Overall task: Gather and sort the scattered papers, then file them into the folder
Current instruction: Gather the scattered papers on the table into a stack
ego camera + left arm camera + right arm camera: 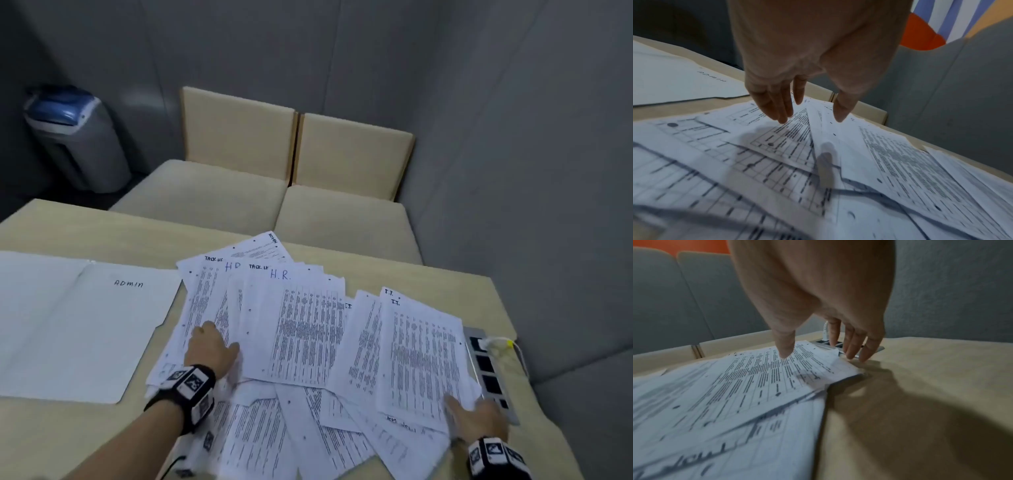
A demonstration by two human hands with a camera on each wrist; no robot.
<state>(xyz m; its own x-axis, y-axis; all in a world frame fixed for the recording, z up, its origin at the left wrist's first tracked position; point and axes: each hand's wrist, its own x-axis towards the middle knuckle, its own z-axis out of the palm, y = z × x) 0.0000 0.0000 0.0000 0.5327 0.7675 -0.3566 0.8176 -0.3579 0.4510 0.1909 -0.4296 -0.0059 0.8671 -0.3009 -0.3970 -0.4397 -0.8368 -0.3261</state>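
Observation:
Several printed sheets (308, 335) lie fanned and overlapping across the middle of the table; some carry handwritten "H.R." and "I.T." marks. An open white folder (78, 325) marked "ADMIN" lies flat at the left. My left hand (209, 346) hovers over the left side of the pile (777, 154) with straight, spread fingers (781, 110), holding nothing. My right hand (476, 414) is at the pile's right corner (838, 369), thumb over the top sheet and straight fingers (855, 347) beside its edge, gripping nothing.
A grey socket strip (489, 370) with a white plug and cable is set into the table (411, 270) at the right edge, by my right fingers. Two beige seats (308, 192) stand behind the table. A grey bin (75, 137) stands at the far left.

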